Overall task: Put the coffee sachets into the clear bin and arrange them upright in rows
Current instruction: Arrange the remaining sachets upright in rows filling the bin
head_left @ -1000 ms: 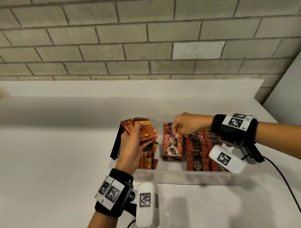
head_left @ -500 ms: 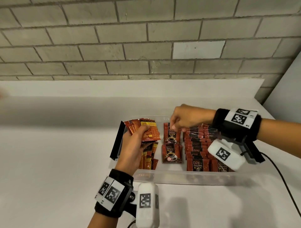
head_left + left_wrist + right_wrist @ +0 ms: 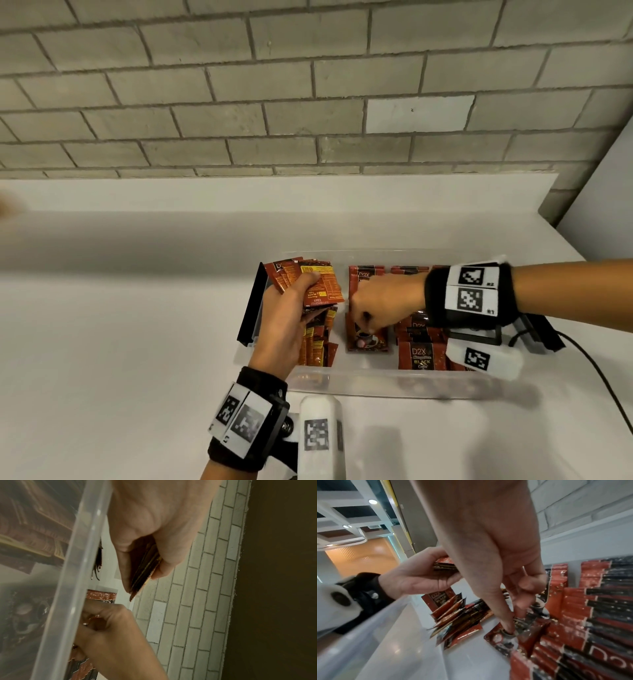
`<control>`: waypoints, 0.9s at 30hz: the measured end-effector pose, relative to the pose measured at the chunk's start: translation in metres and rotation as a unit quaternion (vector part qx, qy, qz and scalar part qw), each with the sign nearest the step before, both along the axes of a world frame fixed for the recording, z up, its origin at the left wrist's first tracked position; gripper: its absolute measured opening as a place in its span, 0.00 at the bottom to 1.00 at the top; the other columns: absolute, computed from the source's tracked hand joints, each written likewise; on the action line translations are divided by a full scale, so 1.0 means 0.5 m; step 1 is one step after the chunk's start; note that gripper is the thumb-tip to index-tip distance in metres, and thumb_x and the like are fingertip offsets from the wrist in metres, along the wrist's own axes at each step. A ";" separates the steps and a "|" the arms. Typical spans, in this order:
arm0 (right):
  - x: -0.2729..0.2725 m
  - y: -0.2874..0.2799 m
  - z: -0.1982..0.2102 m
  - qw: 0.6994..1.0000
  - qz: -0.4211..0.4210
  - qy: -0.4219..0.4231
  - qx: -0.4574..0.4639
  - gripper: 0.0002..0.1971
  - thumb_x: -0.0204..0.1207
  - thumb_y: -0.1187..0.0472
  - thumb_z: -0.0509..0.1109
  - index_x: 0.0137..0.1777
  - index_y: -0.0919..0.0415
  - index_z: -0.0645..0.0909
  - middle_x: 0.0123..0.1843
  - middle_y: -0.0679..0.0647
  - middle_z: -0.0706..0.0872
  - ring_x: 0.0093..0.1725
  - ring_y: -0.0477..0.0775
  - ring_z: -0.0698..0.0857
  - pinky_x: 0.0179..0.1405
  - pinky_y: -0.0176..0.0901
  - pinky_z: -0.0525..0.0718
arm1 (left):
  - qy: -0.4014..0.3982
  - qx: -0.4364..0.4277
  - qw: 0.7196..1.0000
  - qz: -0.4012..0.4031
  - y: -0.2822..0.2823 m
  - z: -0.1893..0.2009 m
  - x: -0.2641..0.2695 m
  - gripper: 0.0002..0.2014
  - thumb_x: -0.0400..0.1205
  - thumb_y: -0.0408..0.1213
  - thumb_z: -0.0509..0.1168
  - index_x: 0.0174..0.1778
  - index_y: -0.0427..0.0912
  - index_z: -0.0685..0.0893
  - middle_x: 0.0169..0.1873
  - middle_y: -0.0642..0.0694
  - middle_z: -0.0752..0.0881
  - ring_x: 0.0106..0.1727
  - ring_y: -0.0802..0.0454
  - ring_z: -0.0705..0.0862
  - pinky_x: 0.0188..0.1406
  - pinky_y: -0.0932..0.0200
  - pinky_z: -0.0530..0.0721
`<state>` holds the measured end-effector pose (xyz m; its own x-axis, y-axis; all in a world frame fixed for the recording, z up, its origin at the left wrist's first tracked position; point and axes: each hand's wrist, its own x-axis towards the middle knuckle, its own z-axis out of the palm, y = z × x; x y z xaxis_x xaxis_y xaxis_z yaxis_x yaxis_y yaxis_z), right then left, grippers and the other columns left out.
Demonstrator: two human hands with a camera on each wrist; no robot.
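The left hand point(image 3: 286, 320) clasps a fanned stack of coffee sachets point(image 3: 308, 286) above the clear bin point(image 3: 359, 378). The right hand point(image 3: 380, 303), fingertips point(image 3: 509, 626) pressing, steadies the middle-row sachet point(image 3: 366, 339) beneath its grip. Filling that row seems underway; next, probably seat another sachet upright behind it.

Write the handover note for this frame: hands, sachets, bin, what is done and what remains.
Left hand: holds a fanned stack of sachets above the clear bin.
Right hand: inside the bin, fingertips on the front sachet of the middle row; whether it pinches is unclear.
Done: right-side rows stand packed.
Left: the middle row is short, the left pile leans loosely, and the held stack needs placing.
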<state>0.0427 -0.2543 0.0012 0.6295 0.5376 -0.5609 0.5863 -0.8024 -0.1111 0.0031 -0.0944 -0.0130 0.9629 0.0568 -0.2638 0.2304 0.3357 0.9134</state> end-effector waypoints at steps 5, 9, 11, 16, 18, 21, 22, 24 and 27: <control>-0.007 0.015 -0.005 0.997 0.032 0.060 -0.040 0.12 0.81 0.60 0.66 0.61 0.58 0.86 0.53 0.55 0.89 0.36 0.51 0.85 0.38 0.39 0.84 | 0.000 -0.001 1.000 0.003 0.002 -0.005 0.006 0.13 0.79 0.34 0.69 0.59 0.39 0.82 0.48 0.41 0.91 0.51 0.46 0.90 0.55 0.49 0.87; -0.011 0.015 -0.013 0.999 0.020 0.027 -0.042 0.13 0.82 0.62 0.64 0.63 0.61 0.84 0.56 0.55 0.88 0.50 0.56 0.86 0.40 0.36 0.79 | -0.003 -0.008 1.000 0.000 0.001 -0.005 0.006 0.11 0.80 0.34 0.69 0.58 0.39 0.83 0.48 0.41 0.91 0.51 0.47 0.90 0.53 0.51 0.87; -0.012 0.015 -0.015 0.998 0.013 0.005 -0.053 0.13 0.82 0.62 0.63 0.61 0.64 0.84 0.52 0.57 0.88 0.48 0.58 0.85 0.39 0.40 0.79 | -0.004 -0.009 1.000 -0.002 0.001 -0.004 0.006 0.10 0.80 0.34 0.69 0.56 0.41 0.83 0.47 0.43 0.91 0.51 0.48 0.90 0.51 0.53 0.87; -0.016 0.018 -0.008 0.991 0.015 -0.033 -0.126 0.08 0.83 0.65 0.60 0.51 0.67 0.80 0.32 0.51 0.71 0.29 0.48 0.70 0.25 0.34 0.68 | -0.002 -0.006 1.000 -0.002 0.000 -0.003 0.005 0.10 0.80 0.35 0.69 0.56 0.41 0.83 0.47 0.43 0.91 0.49 0.49 0.90 0.52 0.53 0.87; -0.018 0.023 -0.006 0.989 0.012 -0.032 -0.142 0.06 0.83 0.65 0.60 0.48 0.64 0.78 0.31 0.51 0.70 0.28 0.47 0.69 0.24 0.35 0.67 | 0.000 -0.007 1.000 -0.001 0.001 -0.003 0.005 0.10 0.80 0.35 0.69 0.56 0.41 0.83 0.47 0.42 0.91 0.50 0.48 0.90 0.53 0.52 0.87; -0.018 0.025 -0.004 0.992 0.004 -0.027 -0.125 0.11 0.84 0.62 0.61 0.56 0.68 0.81 0.32 0.50 0.71 0.29 0.46 0.70 0.25 0.34 0.67 | 0.002 -0.006 1.000 0.000 0.001 -0.002 0.002 0.07 0.80 0.35 0.69 0.53 0.43 0.83 0.47 0.43 0.91 0.51 0.47 0.89 0.54 0.52 0.86; -0.016 0.024 -0.001 0.994 -0.001 -0.031 -0.104 0.11 0.84 0.61 0.61 0.55 0.68 0.82 0.32 0.50 0.72 0.28 0.46 0.71 0.25 0.33 0.67 | 0.002 -0.007 1.000 0.000 0.001 -0.001 0.002 0.08 0.80 0.35 0.68 0.54 0.42 0.82 0.48 0.42 0.91 0.52 0.47 0.89 0.54 0.51 0.86; -0.006 0.020 0.009 0.997 -0.013 -0.051 -0.052 0.11 0.84 0.61 0.62 0.47 0.66 0.82 0.32 0.50 0.74 0.28 0.46 0.72 0.25 0.31 0.68 | 0.000 -0.007 1.000 -0.002 0.001 -0.001 0.002 0.09 0.80 0.35 0.68 0.56 0.40 0.83 0.49 0.41 0.90 0.53 0.46 0.89 0.54 0.51 0.86; 0.014 0.016 0.011 0.994 -0.027 -0.107 -0.011 0.08 0.81 0.65 0.65 0.47 0.70 0.83 0.35 0.55 0.77 0.30 0.50 0.75 0.23 0.33 0.69 | -0.003 -0.008 1.000 -0.002 0.001 -0.001 0.003 0.09 0.80 0.34 0.68 0.56 0.41 0.83 0.49 0.41 0.91 0.52 0.46 0.90 0.49 0.54 0.87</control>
